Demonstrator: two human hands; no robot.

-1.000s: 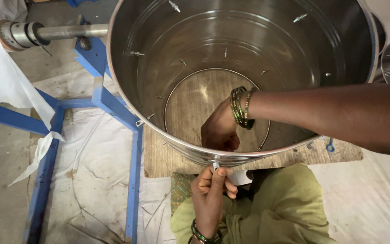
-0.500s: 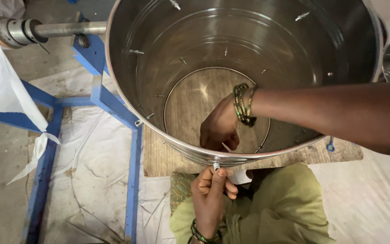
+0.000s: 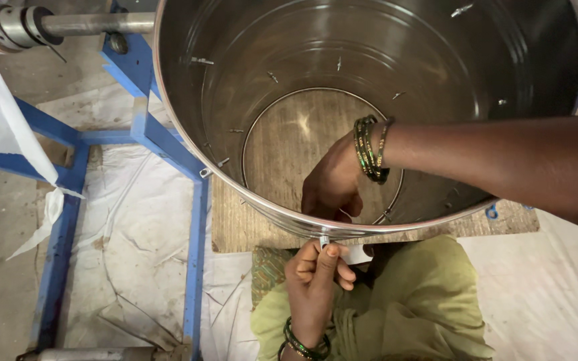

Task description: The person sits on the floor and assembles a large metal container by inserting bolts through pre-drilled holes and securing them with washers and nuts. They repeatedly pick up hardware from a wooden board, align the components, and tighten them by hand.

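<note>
Left hand sits outside the steel drum, fingers pinched shut on a small metal fastener at the drum's near rim. Right hand reaches inside the wall opposite, fingers curled; what they grip is hidden. Risks: fastener slips from the pinch and drops onto the cloth, or the thin rim edge nicks the right wrist.

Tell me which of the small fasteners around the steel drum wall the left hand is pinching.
The small fastener on the outside of the steel drum, at its near rim. The left hand pinches it; the rest dot the inner wall, untouched.
</note>
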